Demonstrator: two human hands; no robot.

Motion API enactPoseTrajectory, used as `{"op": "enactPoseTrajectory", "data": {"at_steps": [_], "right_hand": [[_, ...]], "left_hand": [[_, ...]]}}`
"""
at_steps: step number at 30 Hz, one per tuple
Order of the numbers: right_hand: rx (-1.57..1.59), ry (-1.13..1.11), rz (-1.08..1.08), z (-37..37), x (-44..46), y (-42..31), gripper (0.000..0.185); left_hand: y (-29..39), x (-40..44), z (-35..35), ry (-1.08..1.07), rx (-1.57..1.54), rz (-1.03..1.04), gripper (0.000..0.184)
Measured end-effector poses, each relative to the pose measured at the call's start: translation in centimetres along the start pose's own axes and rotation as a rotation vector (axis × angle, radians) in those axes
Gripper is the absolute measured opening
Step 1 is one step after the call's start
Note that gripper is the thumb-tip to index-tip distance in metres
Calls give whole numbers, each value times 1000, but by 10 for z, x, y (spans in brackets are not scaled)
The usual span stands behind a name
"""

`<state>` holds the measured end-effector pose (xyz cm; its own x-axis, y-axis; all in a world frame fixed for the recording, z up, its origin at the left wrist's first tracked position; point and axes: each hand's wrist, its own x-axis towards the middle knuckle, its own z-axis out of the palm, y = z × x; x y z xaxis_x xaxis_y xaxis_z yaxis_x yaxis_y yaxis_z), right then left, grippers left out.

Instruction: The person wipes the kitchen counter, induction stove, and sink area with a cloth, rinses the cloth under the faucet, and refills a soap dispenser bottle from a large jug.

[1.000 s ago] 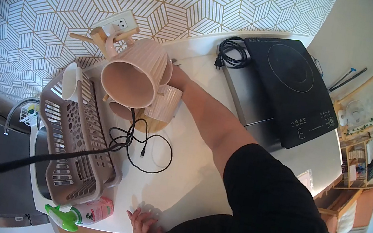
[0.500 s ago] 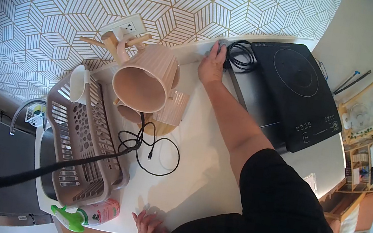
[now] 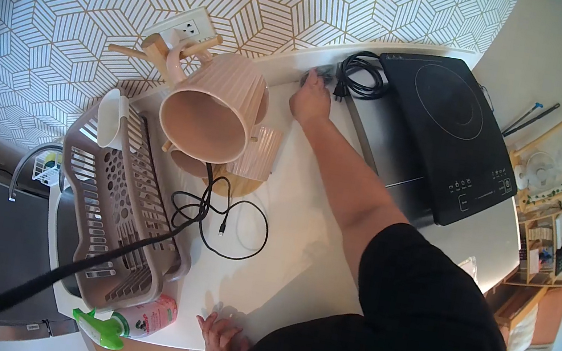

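Observation:
My right hand reaches to the back edge of the white counter, its fingers pressed on a small grey cloth. The cloth is mostly covered by the fingers. Close by on the right lies a coiled black power cord beside the black induction cooktop. My left hand rests at the counter's front edge with its fingers spread and nothing in them. Left of my right arm, pink ribbed mugs hang on a wooden stand.
A brown dish rack holds a white cup at the left. In front of it lies a pink spray bottle with a green head. A black cable loops near the mugs. A wall outlet sits behind the stand.
My right hand has moved from behind the mugs, rightward along the back edge to the power cord, then slightly back left. My left hand stays at the front edge.

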<state>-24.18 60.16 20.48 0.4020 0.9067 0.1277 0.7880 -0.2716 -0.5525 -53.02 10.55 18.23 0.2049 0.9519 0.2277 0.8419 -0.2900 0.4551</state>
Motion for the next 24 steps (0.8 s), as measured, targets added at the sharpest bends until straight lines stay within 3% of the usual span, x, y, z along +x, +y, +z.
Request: {"op": "enactPoseTrajectory", "data": {"at_steps": [2,3,5,6,8,9,13,15,16,18,22,24], "right_hand": [[280,-371,-309,-21,-9,11,55],[279,-371,-311,-24,-9,12,55],[354,66,-344,-25,-10,17,44],[352,64,-343,-24,-9,21,44],[-50,43,-245,-20,-7,27,43],[-122,233,-340,-3,-13,30,44],[-16,96,-309,15,-16,20,46],[-2,-90,-561,19,-8,15,46],[1,-99,-556,20,-6,11,46],[-109,-294,-764,21,-3,3,48],[-12,-315,-1082,6,-30,11,46],[-32,-252,-1037,13,-53,20,43]], "left_hand": [[4,4,-1,28,-4,-1,49],[3,5,-1,30,-5,-2,49],[4,5,-1,46,-8,-3,46],[6,5,0,44,-9,-4,46],[7,7,-2,34,13,-1,45],[6,7,-2,33,13,-1,45],[4,4,0,37,-3,3,45],[4,4,-2,29,-10,-6,45],[4,5,-2,20,4,-1,45],[6,6,-1,11,17,-7,45],[11,9,-5,21,16,-20,43],[16,11,-7,30,10,-42,42]]}}
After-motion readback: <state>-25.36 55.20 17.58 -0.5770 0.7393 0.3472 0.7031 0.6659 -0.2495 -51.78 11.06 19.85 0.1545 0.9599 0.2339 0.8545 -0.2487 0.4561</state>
